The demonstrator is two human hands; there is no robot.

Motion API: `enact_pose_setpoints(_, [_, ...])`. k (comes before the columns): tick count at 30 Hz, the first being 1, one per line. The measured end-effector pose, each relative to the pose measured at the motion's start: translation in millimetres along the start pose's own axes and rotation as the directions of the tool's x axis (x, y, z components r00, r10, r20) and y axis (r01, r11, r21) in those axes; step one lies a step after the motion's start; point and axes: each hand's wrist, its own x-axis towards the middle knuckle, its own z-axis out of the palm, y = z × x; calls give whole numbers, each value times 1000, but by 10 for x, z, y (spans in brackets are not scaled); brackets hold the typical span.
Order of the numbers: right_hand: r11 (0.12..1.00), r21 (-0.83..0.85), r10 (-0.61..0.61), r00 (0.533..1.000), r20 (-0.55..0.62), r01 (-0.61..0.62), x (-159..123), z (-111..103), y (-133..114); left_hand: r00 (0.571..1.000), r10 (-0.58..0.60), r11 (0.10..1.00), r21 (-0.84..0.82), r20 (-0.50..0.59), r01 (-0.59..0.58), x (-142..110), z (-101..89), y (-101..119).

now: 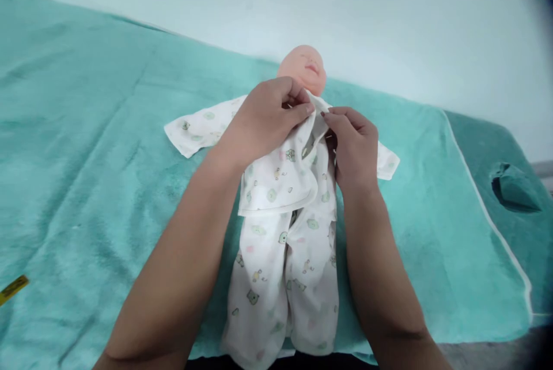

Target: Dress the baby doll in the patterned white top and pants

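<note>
Shirt (279,182) partly behind left hand (273,113)

No legible text; dark marks (15,287) on the yellow strip (12,290) unreadable.

I register both bare arms extended: left forearm (185,249) slanting inward behind the left hand (270,116), right forearm (382,266) set more steeply behind the right hand (354,142). On each hand, fingers curl and thumb meets fingertips in a pinch. My pinches sit close together, not touching.
</note>
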Motion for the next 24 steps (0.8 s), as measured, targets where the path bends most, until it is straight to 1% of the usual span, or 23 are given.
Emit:
enact_pose_setpoints(4, [996, 90, 4, 1000, -5, -4, -23, 68, 15, 998, -68, 995, -76, 2, 68, 6, 66, 52])
enact_pose_setpoints(9, [993, 99, -61, 998, -18, 62, -40, 75, 44, 993, -119, 981, -154, -5, 117, 17, 99, 49])
enact_pose_setpoints(15, [991, 104, -81, 997, -11, 82, -44, 75, 63, 994, -105, 979, -174, -7, 102, 35, 105, 6])
enact_pose_setpoints(18, [993, 98, -72, 997, -3, 72, -48, 80, 57, 994, -112, 979, -173, 0, 110, 35, 99, 4])
enact_pose_setpoints(24, [984, 175, -25, 1000, -10, 26, -25, 68, 147, 993, -117, 980, -164, -5, 114, 14, 81, 36])
